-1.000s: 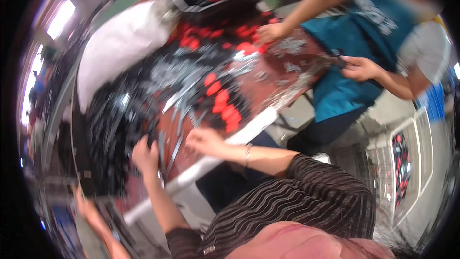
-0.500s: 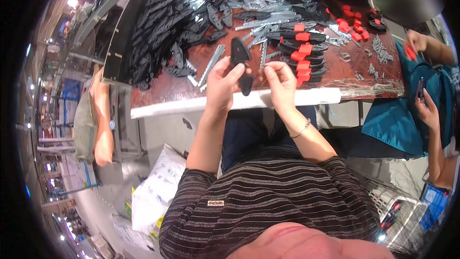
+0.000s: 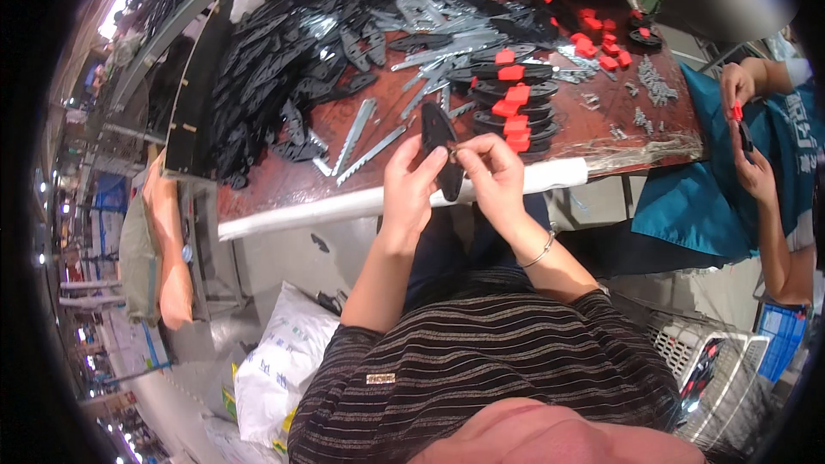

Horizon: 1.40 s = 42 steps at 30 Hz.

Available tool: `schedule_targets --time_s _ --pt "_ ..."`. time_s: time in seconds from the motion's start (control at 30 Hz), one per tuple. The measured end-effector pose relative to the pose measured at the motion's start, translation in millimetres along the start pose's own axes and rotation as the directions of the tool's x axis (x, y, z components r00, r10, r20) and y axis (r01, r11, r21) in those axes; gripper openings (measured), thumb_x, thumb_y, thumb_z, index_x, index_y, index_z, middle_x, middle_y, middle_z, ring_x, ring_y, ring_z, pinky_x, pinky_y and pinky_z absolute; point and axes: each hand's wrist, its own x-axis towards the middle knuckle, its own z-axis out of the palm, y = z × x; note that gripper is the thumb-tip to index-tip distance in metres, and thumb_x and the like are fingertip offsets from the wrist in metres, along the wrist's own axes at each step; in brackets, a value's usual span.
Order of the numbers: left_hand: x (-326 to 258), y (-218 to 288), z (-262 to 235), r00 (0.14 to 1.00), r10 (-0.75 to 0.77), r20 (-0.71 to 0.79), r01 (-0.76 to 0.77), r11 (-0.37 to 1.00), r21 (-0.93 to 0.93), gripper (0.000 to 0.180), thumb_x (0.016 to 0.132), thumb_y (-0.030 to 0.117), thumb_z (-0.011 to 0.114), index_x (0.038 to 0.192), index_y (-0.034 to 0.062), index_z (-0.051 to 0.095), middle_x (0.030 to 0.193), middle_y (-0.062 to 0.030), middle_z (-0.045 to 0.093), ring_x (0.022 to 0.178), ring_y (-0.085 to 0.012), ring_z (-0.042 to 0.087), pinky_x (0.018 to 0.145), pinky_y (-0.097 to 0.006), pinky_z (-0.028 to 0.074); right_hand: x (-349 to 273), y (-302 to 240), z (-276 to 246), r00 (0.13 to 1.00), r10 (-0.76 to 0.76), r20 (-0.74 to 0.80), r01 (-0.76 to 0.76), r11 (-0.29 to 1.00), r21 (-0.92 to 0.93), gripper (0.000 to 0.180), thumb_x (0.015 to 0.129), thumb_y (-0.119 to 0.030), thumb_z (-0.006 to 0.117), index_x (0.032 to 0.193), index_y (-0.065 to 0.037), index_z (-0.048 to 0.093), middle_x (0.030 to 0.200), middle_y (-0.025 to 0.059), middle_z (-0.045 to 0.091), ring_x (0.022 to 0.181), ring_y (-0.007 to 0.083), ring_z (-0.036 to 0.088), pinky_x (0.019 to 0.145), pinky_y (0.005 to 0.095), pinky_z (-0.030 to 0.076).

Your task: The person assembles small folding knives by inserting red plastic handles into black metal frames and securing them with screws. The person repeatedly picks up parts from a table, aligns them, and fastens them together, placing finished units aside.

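Observation:
My left hand point(image 3: 410, 189) is closed on a long black plastic part point(image 3: 439, 126) with tapered ends, held tilted just above the table's front edge. At the part's middle, the thumb and fingers of my right hand point(image 3: 498, 179) are pinched together, touching or nearly touching it. What they hold is too small to make out. Just beyond my hands lie toothed metal strips point(image 3: 354, 136). A row of black parts with red pieces point(image 3: 514, 112) lies beyond my right hand.
A heap of black plastic parts point(image 3: 266, 77) covers the table's left side. Small metal pieces point(image 3: 655, 84) and loose red pieces point(image 3: 587, 45) lie at the right. White rolled material point(image 3: 301, 222) runs along the front edge. A co-worker's hands point(image 3: 746, 133) work at the right.
My right hand has come in against the black part in my left hand. The view has shifted, so the table sits further left. The co-worker's hands have come together.

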Motion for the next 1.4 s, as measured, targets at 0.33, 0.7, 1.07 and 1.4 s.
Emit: schedule_targets --time_s 0.33,0.7,1.07,1.4 --pt "6 -20 11 0.992 -0.036 0.120 0.024 0.994 0.106 0.027 0.087 0.006 0.059 0.113 -0.0019 0.054 0.098 -0.0041 0.061 0.086 -0.0090 0.058 0.077 -0.023 0.048 0 -13 -28 0.993 -0.116 0.008 0.113 0.947 -0.300 0.009 0.079 -0.005 0.065 0.082 -0.001 0.059 0.074 0.0078 0.057 0.063 0.0154 0.057 0.057 0.0246 0.045" --pt "41 -34 -23 0.997 -0.035 0.074 0.047 0.985 -0.164 0.018 0.087 0.005 0.057 0.104 0.0021 0.051 0.093 -0.0080 0.060 0.083 -0.0141 0.058 0.073 -0.029 0.051 88 -37 -130 0.929 -0.359 -0.090 0.202 0.695 -0.690 0.009 0.079 -0.009 0.064 0.086 -0.004 0.063 0.077 0.0078 0.062 0.066 0.0175 0.060 0.062 0.0269 0.048" --pt "44 -41 -20 0.996 0.011 0.087 -0.010 1.000 -0.014 0.022 0.084 0.004 0.060 0.103 0.0006 0.050 0.092 -0.0085 0.060 0.081 -0.0151 0.060 0.075 -0.030 0.051 234 37 -228 0.990 -0.001 0.144 0.142 -0.163 -0.976 0.036 0.067 -0.020 0.069 0.101 -0.011 0.063 0.108 0.0095 0.059 0.105 0.0300 0.053 0.083 0.0425 0.049" --pt "44 -44 -18 0.999 0.045 0.030 -0.044 0.998 -0.041 0.020 0.085 0.006 0.061 0.101 0.0019 0.050 0.093 -0.0069 0.062 0.082 -0.0124 0.060 0.074 -0.027 0.051 158 -33 -180 0.968 -0.191 -0.163 0.074 0.836 -0.544 0.022 0.087 -0.015 0.056 0.105 -0.003 0.052 0.088 0.0083 0.064 0.080 0.0159 0.061 0.071 0.0322 0.048"
